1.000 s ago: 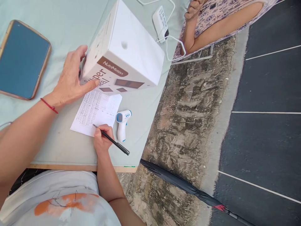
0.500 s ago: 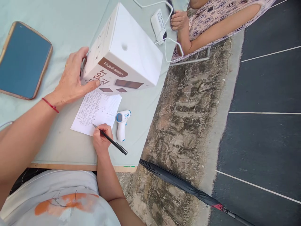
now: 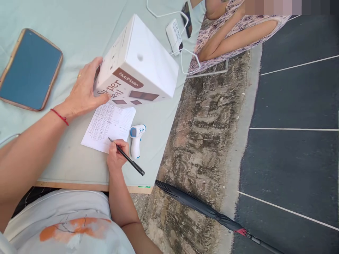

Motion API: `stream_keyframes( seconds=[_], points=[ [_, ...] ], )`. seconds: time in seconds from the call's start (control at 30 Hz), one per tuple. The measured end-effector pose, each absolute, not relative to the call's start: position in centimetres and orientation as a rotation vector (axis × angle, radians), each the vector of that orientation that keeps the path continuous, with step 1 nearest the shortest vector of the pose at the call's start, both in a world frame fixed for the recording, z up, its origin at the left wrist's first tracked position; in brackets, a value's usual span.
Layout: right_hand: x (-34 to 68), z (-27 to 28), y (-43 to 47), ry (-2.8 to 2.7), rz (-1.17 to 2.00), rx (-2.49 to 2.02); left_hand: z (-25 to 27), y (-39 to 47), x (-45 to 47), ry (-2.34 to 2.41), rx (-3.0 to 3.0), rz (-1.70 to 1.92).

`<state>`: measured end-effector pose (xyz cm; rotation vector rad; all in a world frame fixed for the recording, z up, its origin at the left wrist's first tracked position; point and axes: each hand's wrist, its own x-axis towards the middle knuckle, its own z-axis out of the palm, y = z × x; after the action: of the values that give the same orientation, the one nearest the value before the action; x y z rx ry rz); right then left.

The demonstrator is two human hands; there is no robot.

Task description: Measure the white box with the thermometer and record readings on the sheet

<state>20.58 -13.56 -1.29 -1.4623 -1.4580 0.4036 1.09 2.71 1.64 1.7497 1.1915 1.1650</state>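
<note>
My left hand (image 3: 86,86), with a red string at the wrist, grips the near-left side of a white box (image 3: 156,60) printed "NutriMotion". Its thumb lies across the printed face; some fingers are hidden behind the box. A sheet of paper (image 3: 116,123) full of small writing lies partly under or behind the box's lower edge. In my right hand (image 3: 118,153) is a black pen (image 3: 131,161), its tip at the lower part of the sheet. Just right of that hand, a white and blue infrared thermometer (image 3: 136,141) rests on the table.
A tablet-like device (image 3: 30,70) in a brown case lies at the left on the pale tablecloth (image 3: 69,158). Behind the box are a white cabled device (image 3: 174,35) and a dark phone (image 3: 187,21). Another person (image 3: 238,35) sits beyond the corner. A folded black umbrella (image 3: 196,204) leans at the near corner.
The other person's hand has left the phone and drawn back toward the body. My right hand and pen have shifted slightly on the sheet. The view has moved a little; my left hand stays on the box.
</note>
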Motion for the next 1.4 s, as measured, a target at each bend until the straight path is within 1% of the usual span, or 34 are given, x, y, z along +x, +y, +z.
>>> stream_keyframes(
  seconds=[0.13,0.27,0.4,0.5,0.57,0.63,0.73,0.8,0.87,1.0,1.13,1.23,1.4],
  points=[
    [20.8,-0.9,-13.6,-1.485,0.312,-1.424,1.1,3.0,1.2,1.174,1.736,1.206],
    [21.8,-0.6,-13.1,-1.671,0.191,-1.482,0.2,2.9,1.4,1.164,1.662,1.317],
    [23.1,-0.7,-12.5,-1.905,0.158,-1.449,0.3,2.6,1.5,1.183,1.653,1.300],
    [24.2,-0.6,-12.4,-1.915,0.117,-1.437,0.7,2.5,1.5,1.242,1.632,1.284],
    [25.5,-0.4,-12.2,-1.784,0.062,-1.575,0.9,2.5,1.5,1.277,1.609,1.292],
    [27.4,-0.2,-11.9,-1.649,0.058,-1.832,0.8,2.6,1.4,1.294,1.587,1.322],
    [30.0,0.2,-11.3,-1.541,0.257,-2.229,0.8,2.6,1.3,1.316,1.556,1.366],
    [30.8,0.5,-10.9,-1.465,0.386,-2.315,0.8,2.5,1.3,1.332,1.554,1.370],
    [30.4,0.9,-10.7,-1.384,0.482,-2.217,0.8,2.5,1.3,1.331,1.564,1.372],
    [26.3,2.4,-10.7,-1.158,0.762,-1.767,0.8,2.5,1.4,1.310,1.603,1.411],
    [21.8,4.2,-9.8,-1.171,0.908,-1.391,0.9,2.5,1.3,1.355,1.620,1.361],
    [20.0,4.5,-8.4,-1.191,0.962,-1.307,1.0,2.5,1.3,1.364,1.631,1.324],
    [19.4,3.3,-7.0,-1.164,1.044,-1.343,0.9,2.6,1.4,1.323,1.631,1.356]
  ],
)
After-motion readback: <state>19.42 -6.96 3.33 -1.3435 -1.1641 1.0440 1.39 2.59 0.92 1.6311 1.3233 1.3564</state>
